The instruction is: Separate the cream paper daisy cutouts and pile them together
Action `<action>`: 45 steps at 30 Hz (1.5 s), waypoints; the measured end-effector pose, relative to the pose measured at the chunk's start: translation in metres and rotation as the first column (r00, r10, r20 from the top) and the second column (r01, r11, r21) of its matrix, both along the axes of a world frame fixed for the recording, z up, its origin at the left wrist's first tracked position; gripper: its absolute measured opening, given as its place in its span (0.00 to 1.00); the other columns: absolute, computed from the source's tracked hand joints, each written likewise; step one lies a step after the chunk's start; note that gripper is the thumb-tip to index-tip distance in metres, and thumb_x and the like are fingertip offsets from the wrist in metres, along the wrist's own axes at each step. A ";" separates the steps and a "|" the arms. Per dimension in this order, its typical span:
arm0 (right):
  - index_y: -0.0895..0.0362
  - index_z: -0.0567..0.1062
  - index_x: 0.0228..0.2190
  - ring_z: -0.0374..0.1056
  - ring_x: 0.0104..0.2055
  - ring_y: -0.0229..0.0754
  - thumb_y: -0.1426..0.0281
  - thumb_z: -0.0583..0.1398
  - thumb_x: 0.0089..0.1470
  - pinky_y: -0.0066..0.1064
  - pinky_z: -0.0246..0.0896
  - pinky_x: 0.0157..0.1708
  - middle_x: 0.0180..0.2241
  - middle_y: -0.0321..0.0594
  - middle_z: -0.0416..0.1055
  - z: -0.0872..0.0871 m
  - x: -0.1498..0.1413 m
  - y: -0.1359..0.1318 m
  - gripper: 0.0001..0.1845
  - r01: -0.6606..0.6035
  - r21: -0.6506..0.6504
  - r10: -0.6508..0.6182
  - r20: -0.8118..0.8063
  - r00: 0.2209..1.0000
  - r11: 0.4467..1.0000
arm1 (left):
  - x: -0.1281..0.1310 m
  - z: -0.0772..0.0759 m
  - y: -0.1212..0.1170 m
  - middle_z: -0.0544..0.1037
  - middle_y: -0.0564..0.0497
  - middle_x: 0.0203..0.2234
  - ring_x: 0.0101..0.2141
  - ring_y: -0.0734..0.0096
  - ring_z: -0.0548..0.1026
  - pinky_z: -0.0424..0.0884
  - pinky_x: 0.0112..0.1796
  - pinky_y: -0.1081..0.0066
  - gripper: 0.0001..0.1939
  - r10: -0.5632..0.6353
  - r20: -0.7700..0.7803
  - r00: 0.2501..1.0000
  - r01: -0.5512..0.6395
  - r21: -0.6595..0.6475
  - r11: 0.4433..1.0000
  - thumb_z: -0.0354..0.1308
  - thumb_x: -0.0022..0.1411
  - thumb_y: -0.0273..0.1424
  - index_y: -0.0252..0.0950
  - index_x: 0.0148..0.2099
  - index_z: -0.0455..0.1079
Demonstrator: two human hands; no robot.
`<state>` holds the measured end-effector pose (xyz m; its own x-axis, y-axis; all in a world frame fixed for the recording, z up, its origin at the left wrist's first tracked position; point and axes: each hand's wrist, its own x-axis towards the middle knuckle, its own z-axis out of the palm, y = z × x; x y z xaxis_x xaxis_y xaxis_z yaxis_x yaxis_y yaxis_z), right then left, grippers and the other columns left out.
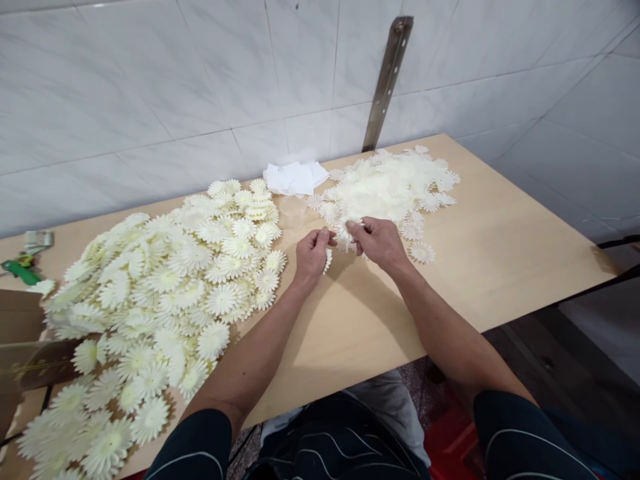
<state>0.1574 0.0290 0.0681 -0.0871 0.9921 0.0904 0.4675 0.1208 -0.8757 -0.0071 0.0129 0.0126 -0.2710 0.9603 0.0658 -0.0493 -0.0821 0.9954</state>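
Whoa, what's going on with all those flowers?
A person is handling pale flower pieces at a table. The right grip pinches a petalled piece; the left grip, close beside it, seems to hold a flower edge-on. A big heap lies to the left, and a smaller pile lies beyond the right grip. White paper sits near the wall.

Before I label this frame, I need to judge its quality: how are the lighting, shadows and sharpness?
Head view: soft shadows on the table below the left hand and right hand; head view, beyond the right hand: petals in the pale flower pile blend together, washed out; head view, lower right: dim, with little detail below the table.
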 end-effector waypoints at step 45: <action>0.54 0.73 0.18 0.61 0.19 0.36 0.37 0.71 0.47 0.30 0.53 0.22 0.15 0.35 0.66 0.004 0.010 0.007 0.35 -0.212 -0.139 0.220 0.045 0.975 0.967 | 0.001 -0.001 -0.001 0.81 0.53 0.27 0.31 0.69 0.76 0.72 0.37 0.69 0.12 0.060 -0.050 0.997 -0.059 0.030 0.998 0.71 0.63 0.41 0.38 0.34 0.82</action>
